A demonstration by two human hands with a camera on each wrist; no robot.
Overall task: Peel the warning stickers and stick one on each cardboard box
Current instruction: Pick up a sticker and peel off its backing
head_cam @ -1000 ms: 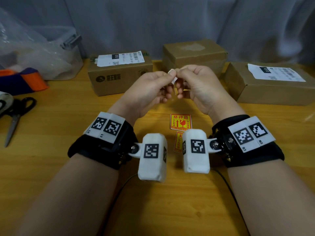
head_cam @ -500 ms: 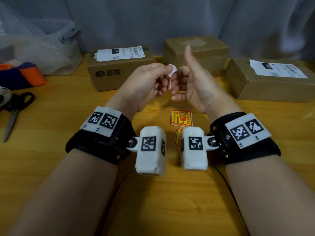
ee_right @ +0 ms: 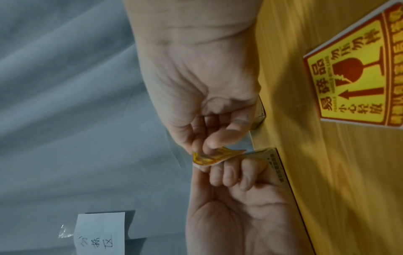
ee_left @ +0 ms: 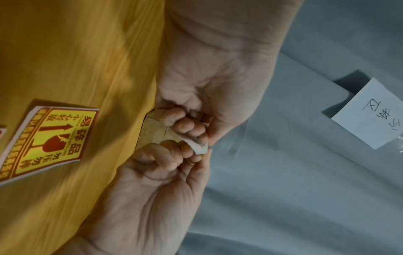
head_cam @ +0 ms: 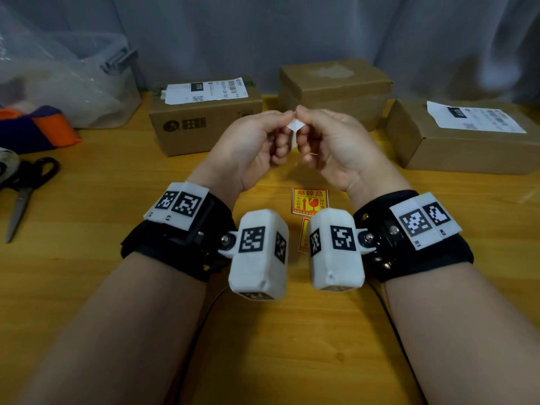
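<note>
Head view, centre of frame: we hold one warning sticker [head_cam: 295, 125] in the air between both hands, its white backing toward the camera. The left hand [head_cam: 257, 144] and the right hand [head_cam: 330, 141] each pinch its upper edge with thumb and forefinger, the remaining fingers curled. In the right wrist view the sticker's yellow printed face [ee_right: 214, 156] shows between the fingertips. Two further stickers lie on the wooden table [head_cam: 87, 273] below the hands: one whole [head_cam: 310, 201], one largely hidden behind the wrist cameras [head_cam: 304, 235]. We count three cardboard boxes across the upper frame: left [head_cam: 204, 121], middle [head_cam: 336, 86], right [head_cam: 464, 138]. One pair of scissors [head_cam: 23, 188] lies at the left edge.
</note>
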